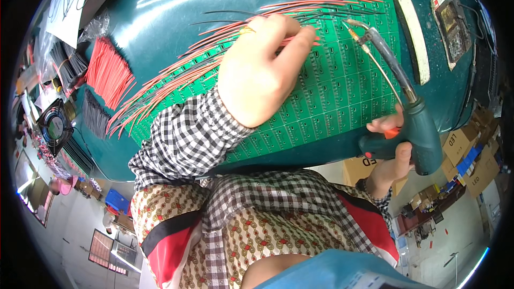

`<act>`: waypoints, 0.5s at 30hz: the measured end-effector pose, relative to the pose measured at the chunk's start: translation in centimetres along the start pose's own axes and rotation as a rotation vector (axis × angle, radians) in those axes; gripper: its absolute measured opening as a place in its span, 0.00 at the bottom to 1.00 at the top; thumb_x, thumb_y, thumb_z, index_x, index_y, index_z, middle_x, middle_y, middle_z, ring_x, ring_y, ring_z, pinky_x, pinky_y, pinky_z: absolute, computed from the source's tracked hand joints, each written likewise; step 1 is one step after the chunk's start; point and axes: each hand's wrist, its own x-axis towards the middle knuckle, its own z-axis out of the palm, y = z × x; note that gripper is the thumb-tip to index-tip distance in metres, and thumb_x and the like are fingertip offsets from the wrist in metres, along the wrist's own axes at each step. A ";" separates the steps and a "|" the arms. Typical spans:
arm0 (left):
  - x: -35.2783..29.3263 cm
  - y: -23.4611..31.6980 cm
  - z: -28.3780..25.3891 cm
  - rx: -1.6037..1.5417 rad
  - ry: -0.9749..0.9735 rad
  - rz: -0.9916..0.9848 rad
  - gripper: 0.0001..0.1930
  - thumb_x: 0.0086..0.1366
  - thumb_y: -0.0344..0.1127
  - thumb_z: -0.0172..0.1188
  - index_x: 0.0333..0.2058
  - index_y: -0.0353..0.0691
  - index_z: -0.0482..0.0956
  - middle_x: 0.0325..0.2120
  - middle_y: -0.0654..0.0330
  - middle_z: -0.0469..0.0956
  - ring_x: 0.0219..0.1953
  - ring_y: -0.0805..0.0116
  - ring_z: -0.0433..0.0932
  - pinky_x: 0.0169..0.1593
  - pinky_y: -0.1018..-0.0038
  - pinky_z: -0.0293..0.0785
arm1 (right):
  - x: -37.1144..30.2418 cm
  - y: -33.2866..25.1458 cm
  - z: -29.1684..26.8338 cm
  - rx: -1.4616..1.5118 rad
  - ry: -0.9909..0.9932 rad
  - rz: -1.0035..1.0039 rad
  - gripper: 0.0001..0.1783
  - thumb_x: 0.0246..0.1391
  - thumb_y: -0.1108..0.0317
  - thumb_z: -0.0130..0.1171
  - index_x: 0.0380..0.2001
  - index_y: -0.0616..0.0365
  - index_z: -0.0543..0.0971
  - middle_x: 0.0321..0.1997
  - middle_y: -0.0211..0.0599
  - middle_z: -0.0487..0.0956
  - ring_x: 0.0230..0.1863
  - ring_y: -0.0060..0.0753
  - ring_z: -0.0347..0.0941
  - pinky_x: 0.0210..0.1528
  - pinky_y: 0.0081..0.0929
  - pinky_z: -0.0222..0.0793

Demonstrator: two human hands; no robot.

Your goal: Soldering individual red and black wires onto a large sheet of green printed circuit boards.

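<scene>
A large green sheet of small circuit boards lies on the table. Red and black wires fan across its far and left parts. My left hand is closed over the sheet, thumb and forefinger pinched at a red wire; the exact grip is partly hidden by the fingers. My right hand is wrapped around the dark green handle of a soldering gun at the sheet's near right corner. The gun's tip, with a thin solder feed tube beside it, points up and left over the boards.
Bundles of red wires and black wires lie at the left, near a small black fan. A pale curved strip borders the right side; beyond it sits a dirty metal tray. Cardboard boxes stand below at right.
</scene>
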 end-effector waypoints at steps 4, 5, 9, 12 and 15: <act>1.1 0.5 -1.4 0.024 0.114 0.098 0.16 0.45 0.18 0.59 0.36 0.35 0.79 0.29 0.58 0.73 0.28 0.67 0.72 0.31 0.74 0.69 | 0.5 -0.4 -1.1 0.128 0.115 0.005 0.39 0.52 0.48 0.51 0.48 0.81 0.63 0.35 0.52 0.74 0.33 0.44 0.75 0.33 0.31 0.78; 1.4 0.9 -1.0 0.018 0.116 0.101 0.16 0.45 0.18 0.59 0.36 0.35 0.79 0.29 0.58 0.73 0.28 0.67 0.72 0.31 0.74 0.69 | 0.8 -0.7 -1.3 0.123 0.120 0.004 0.39 0.52 0.48 0.51 0.48 0.81 0.63 0.35 0.52 0.74 0.33 0.44 0.75 0.33 0.31 0.78; 1.0 0.3 0.9 0.018 0.014 0.018 0.18 0.45 0.19 0.59 0.38 0.33 0.77 0.27 0.58 0.71 0.27 0.64 0.72 0.31 0.73 0.70 | 1.0 -1.1 -0.3 -0.017 0.112 -0.039 0.39 0.54 0.44 0.46 0.51 0.75 0.64 0.37 0.48 0.75 0.36 0.42 0.76 0.33 0.28 0.77; 0.2 -0.2 1.1 0.087 0.048 0.065 0.17 0.44 0.20 0.60 0.37 0.34 0.77 0.27 0.59 0.72 0.28 0.65 0.73 0.31 0.73 0.70 | 0.9 -0.6 -0.2 -0.046 0.005 -0.065 0.38 0.54 0.46 0.46 0.51 0.77 0.64 0.38 0.52 0.75 0.37 0.46 0.76 0.31 0.27 0.78; 0.3 -0.1 1.0 0.071 0.070 0.066 0.17 0.43 0.20 0.61 0.36 0.35 0.78 0.27 0.59 0.73 0.28 0.65 0.73 0.30 0.73 0.70 | 0.7 -0.5 -0.5 -0.042 -0.050 -0.060 0.38 0.54 0.46 0.47 0.50 0.78 0.63 0.37 0.52 0.75 0.36 0.45 0.76 0.31 0.28 0.78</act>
